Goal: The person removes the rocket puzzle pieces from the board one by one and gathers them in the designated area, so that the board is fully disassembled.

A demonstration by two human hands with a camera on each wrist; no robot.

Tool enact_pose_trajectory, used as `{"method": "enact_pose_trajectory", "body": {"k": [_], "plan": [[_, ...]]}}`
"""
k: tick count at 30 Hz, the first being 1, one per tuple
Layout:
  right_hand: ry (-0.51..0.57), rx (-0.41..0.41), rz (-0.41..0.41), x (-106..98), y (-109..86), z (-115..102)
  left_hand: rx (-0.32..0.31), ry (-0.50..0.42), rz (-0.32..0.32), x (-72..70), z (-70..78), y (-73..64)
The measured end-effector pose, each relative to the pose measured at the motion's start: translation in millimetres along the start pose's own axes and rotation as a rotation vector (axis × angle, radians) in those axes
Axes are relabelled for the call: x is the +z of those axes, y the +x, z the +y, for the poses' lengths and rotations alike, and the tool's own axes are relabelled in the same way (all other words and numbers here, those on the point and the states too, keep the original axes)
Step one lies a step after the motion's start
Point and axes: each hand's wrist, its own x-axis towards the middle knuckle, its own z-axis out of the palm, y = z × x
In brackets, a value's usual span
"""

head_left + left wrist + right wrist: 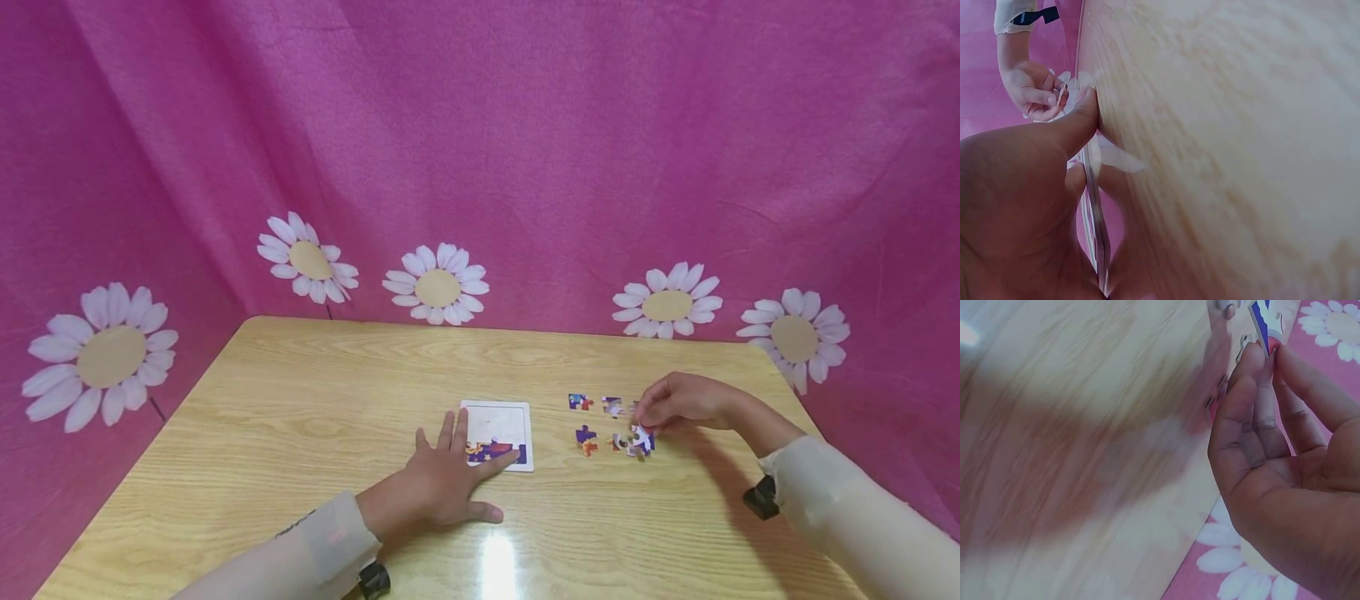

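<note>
My left hand lies with fingers spread, its fingertips over the left and lower part of a white-bordered puzzle tray. Purple and orange pieces fill the tray's bottom row, while the upper part shows bare white. To the right, my right hand pinches a puzzle piece between thumb and fingertips; the right wrist view shows this piece as white, blue and red, raised off the table. Loose puzzle pieces lie beside it: a blue and red one, a purple and orange one, and others partly hidden near the hand.
The wooden table spreads around the tray and pieces. Behind it and at the sides hangs a pink cloth with large white daisies. Light reflects off the table's near part.
</note>
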Motion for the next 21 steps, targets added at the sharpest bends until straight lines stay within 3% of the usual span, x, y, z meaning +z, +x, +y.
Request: {"method": "enact_pose_trajectory", "body": {"k": [11, 21], "plan": [[-0.032, 0.003, 0.028, -9.5, -9.8, 17.6, 0.004, -0.003, 0.004, -0.2, -0.3, -1.3], [-0.037, 0.003, 0.035, -10.5, -12.2, 20.9, 0.003, -0.016, 0.001, 0.1, -0.6, -1.2]]}}
